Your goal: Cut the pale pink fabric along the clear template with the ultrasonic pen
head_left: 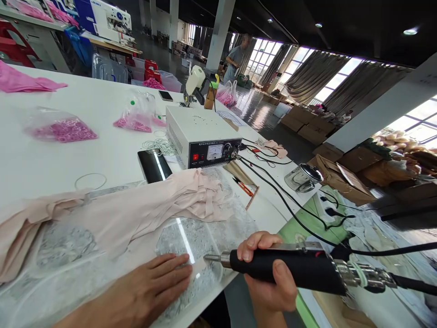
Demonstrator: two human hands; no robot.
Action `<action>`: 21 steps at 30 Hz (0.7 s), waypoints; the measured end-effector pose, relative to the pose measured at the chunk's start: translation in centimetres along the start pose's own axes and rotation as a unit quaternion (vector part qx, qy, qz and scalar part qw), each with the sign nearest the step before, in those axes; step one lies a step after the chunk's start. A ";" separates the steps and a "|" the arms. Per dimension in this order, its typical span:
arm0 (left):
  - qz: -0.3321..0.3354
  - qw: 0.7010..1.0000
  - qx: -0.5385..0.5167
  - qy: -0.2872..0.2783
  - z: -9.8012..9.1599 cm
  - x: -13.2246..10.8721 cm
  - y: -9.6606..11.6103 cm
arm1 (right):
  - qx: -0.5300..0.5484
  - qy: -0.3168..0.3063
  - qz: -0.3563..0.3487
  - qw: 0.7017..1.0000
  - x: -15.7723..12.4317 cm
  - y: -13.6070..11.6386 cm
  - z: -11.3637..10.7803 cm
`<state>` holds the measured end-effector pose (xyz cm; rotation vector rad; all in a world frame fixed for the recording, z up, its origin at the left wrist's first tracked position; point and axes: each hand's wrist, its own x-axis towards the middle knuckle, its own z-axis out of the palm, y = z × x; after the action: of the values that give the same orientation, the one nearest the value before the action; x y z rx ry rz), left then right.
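My right hand (pixel 269 269) is wrapped round a black handheld ultrasonic welder (pixel 290 269) with a metal tip pointing left. A cable runs from its back end. Palm down, my left hand (pixel 153 282) lies flat on the see-through plastic sheet (pixel 205 234), fingers stretched out. Its fingertips are just left of the welder's tip. Something pale lies by those fingertips, partly hidden by them. Beyond the hand, pale pink fabric pieces (pixel 136 209) spread over the sheet, with another stack (pixel 23 228) at the left.
A white control box (pixel 205 132) with a lit red switch stands behind the fabric. Around it are a black phone (pixel 154 165), orange thread snips (pixel 243 186), a glass mug (pixel 302 177) and bags of pink pieces (pixel 64 130). Black cables (pixel 283 196) cross the right side. A person (pixel 235 57) stands far back.
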<state>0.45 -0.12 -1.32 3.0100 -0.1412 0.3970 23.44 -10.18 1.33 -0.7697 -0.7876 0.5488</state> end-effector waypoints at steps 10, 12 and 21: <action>-0.008 0.999 -0.010 0.030 1.1 -0.9 0.0 | -0.009 -0.008 -0.004 1.000 0.2 -0.2 -0.1; -0.007 0.999 -0.003 0.031 0.9 -0.9 0.0 | -0.003 -0.004 -0.006 1.000 0.2 -0.6 -0.4; -0.019 0.999 -0.021 0.033 0.7 -0.7 0.0 | -0.020 0.000 0.002 1.000 -0.1 -1.2 -0.8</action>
<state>-0.06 -0.19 -2.21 2.9485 -0.0860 0.4820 24.22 -11.31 1.79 -0.8082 -0.7986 0.5383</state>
